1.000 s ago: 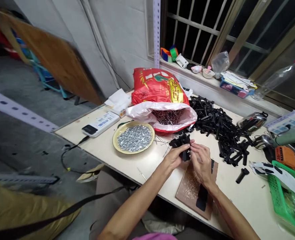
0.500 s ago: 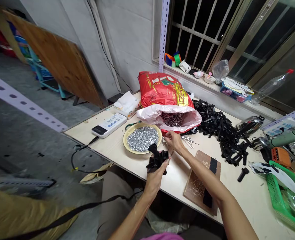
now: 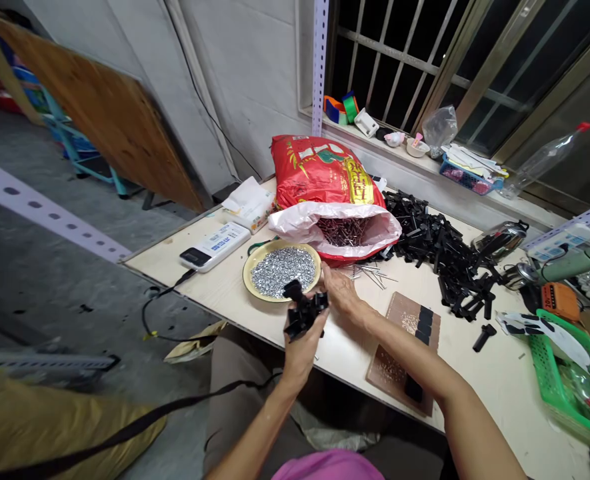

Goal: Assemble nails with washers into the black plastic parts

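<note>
My left hand [image 3: 301,353] is closed around a bunch of black plastic parts [image 3: 305,315], held above the front edge of the table. Just right of that bunch is my right hand [image 3: 342,292], its fingers bent together beside the rim of a yellow plate [image 3: 249,283]. Whatever its fingertips hold, if anything, is too small to make out. Small silvery metal pieces [image 3: 282,270] fill the plate. Loose long screws or nails [image 3: 372,273] lie behind my right hand, in front of an open red bag [image 3: 319,173] with many more inside.
Black plastic parts [image 3: 439,250] are heaped right of the bag. A brown board [image 3: 399,333] with black strips lies near the front edge. A white power bank [image 3: 215,247] and tissue pack [image 3: 249,203] are at left. A green basket [image 3: 549,380] stands at far right.
My right hand has drawn back from beside the loose screws or nails toward the plate and the black parts. My left hand still grips the bunch. The view has shifted slightly.
</note>
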A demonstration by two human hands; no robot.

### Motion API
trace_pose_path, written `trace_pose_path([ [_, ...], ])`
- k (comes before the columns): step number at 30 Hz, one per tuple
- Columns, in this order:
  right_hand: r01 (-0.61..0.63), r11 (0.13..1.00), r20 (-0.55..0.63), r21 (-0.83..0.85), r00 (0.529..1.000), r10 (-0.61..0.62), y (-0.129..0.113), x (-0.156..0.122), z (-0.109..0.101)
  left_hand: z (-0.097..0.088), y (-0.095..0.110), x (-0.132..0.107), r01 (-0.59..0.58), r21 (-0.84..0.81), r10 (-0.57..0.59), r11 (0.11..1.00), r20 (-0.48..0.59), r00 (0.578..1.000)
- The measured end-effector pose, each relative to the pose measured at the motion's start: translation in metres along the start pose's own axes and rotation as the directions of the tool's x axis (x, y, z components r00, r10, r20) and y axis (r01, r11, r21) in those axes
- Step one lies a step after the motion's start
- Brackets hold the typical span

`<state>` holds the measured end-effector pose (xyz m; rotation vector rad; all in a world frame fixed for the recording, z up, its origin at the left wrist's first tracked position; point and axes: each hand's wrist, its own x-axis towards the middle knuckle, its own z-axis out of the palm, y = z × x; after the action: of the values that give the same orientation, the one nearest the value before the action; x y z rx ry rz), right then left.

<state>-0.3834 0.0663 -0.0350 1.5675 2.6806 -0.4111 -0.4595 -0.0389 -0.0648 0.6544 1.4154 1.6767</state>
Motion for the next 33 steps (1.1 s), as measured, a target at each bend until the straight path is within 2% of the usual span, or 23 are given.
trace_pose_path([
  [5, 0.024, 0.997, 0.050, -0.075, 0.999, -0.021, 0.010, -0.022, -0.003, -0.017, 0.005, 0.003, 0.027, -0.039, -0.029, 0.999, -0.056, 0.998],
  [8, -0.036, 0.998, -0.016, -0.045, 0.999, 0.035, 0.024, -0.033, -0.018, -0.015, 0.008, 0.002, 0.075, -0.011, -0.074, 0.997, 0.001, 0.997],
  [11, -0.076, 0.973, -0.260, 0.216, 0.956, 0.133, 0.039, -0.045, -0.045, -0.006, 0.009, 0.000, 0.087, 0.065, -0.093, 0.994, 0.094, 0.991],
  [13, 0.013, 0.902, -0.366, 0.431, 0.916, 0.162, 0.045, -0.056, -0.063, 0.002, 0.008, 0.001, 0.076, 0.090, -0.086, 0.993, 0.122, 0.989],
  [17, 0.189, 0.800, -0.344, 0.570, 0.939, 0.024, 0.050, -0.078, -0.088, 0.015, 0.005, 0.006, -0.020, 0.123, 0.000, 0.992, 0.160, 0.987],
  [22, 0.243, 0.634, -0.360, 0.734, 0.931, 0.060, 0.049, -0.091, -0.087, 0.023, 0.009, 0.007, -0.108, 0.186, 0.062, 0.977, 0.239, 0.969],
  [27, 0.227, 0.692, -0.400, 0.686, 0.911, 0.098, 0.053, -0.098, -0.085, 0.027, 0.017, 0.002, -0.156, 0.206, 0.093, 0.966, 0.283, 0.955],
  [29, 0.203, 0.729, -0.375, 0.653, 0.924, 0.078, 0.055, -0.102, -0.086, 0.028, 0.017, 0.002, -0.170, 0.205, 0.105, 0.964, 0.294, 0.950],
  [31, 0.167, 0.847, -0.324, 0.505, 0.946, 0.007, 0.054, -0.108, -0.089, 0.028, 0.016, 0.002, -0.187, 0.215, 0.118, 0.959, 0.297, 0.948],
  [33, 0.134, 0.952, -0.239, 0.276, 0.969, -0.067, 0.051, -0.112, -0.093, 0.027, 0.016, 0.001, -0.215, 0.249, 0.134, 0.944, 0.305, 0.943],
])
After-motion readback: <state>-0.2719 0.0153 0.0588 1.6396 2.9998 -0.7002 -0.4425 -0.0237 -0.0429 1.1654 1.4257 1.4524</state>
